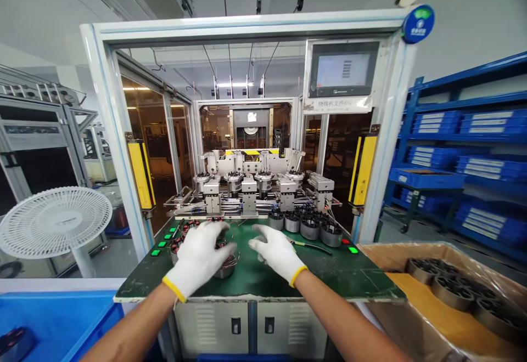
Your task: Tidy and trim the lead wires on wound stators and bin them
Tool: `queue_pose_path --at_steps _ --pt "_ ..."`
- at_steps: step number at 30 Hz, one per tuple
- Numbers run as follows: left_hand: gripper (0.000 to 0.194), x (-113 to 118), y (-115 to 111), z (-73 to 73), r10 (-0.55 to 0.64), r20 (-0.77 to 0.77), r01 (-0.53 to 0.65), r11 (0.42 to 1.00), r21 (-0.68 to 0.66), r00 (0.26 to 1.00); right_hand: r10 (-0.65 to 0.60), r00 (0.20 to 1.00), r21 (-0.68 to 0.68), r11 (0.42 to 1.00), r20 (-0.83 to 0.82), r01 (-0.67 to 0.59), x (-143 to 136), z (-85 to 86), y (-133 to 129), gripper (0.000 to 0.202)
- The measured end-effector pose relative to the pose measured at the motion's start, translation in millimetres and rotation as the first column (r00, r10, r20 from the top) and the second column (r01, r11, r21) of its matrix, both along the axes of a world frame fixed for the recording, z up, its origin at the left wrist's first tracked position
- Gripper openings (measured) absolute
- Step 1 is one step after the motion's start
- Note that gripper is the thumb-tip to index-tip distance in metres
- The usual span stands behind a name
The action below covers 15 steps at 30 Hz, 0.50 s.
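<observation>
My left hand (201,252), in a white knitted glove with a yellow cuff, is over a cluster of wire-wound motor stators on the left of the green worktop (255,285). Its thumb and fingers are apart; whether they touch the parts below is hard to tell. One wound stator (225,270) with loose copper wire ends shows just under the thumb. My right hand (279,249), gloved alike, hovers over the middle of the worktop with fingers spread and nothing in them. Several bare stator cores (309,228) stand to its right, beside a dark cable-like tool (313,247).
A winding machine (251,186) rises behind the worktop, between yellow side guards (362,170). A cardboard box (411,258) with more stator cores stands at right, a blue bin (74,318) at left. A white fan (57,225) stands beyond the bin.
</observation>
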<state>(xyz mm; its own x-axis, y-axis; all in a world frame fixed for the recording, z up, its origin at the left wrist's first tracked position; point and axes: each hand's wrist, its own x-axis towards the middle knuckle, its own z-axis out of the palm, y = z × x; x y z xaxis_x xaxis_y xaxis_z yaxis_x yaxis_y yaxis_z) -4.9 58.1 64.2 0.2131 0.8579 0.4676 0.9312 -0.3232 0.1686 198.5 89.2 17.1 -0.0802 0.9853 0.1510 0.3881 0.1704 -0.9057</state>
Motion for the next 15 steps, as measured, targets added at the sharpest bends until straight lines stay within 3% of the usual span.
queue_pose_path --at_steps 3,5,7,10,15 --pt "0.030 -7.6 20.5 22.3 -0.213 -0.230 0.195 0.976 -0.101 0.950 0.075 0.969 -0.219 0.967 -0.235 -0.128 -26.6 -16.8 11.4 0.054" --pt "0.035 -9.0 37.8 24.3 -0.355 -0.300 0.271 0.919 -0.287 0.885 0.106 0.953 -0.229 0.958 -0.282 -0.174 -39.7 -24.3 14.5 0.046" --pt "0.037 -9.7 51.5 19.3 -0.418 -0.284 0.292 0.871 -0.396 0.863 0.114 0.940 -0.214 0.958 -0.321 -0.189 -43.5 -28.2 13.7 0.044" --pt "0.033 -12.3 59.0 8.6 -0.379 -0.251 0.262 0.879 -0.399 0.890 0.104 0.933 -0.178 0.969 -0.345 -0.173 -30.1 -28.7 9.4 0.053" --pt "0.027 -18.6 50.8 -3.6 -0.269 -0.199 0.187 0.916 -0.354 0.942 0.052 0.938 -0.120 0.988 -0.342 -0.098 18.1 -21.4 3.8 0.050"
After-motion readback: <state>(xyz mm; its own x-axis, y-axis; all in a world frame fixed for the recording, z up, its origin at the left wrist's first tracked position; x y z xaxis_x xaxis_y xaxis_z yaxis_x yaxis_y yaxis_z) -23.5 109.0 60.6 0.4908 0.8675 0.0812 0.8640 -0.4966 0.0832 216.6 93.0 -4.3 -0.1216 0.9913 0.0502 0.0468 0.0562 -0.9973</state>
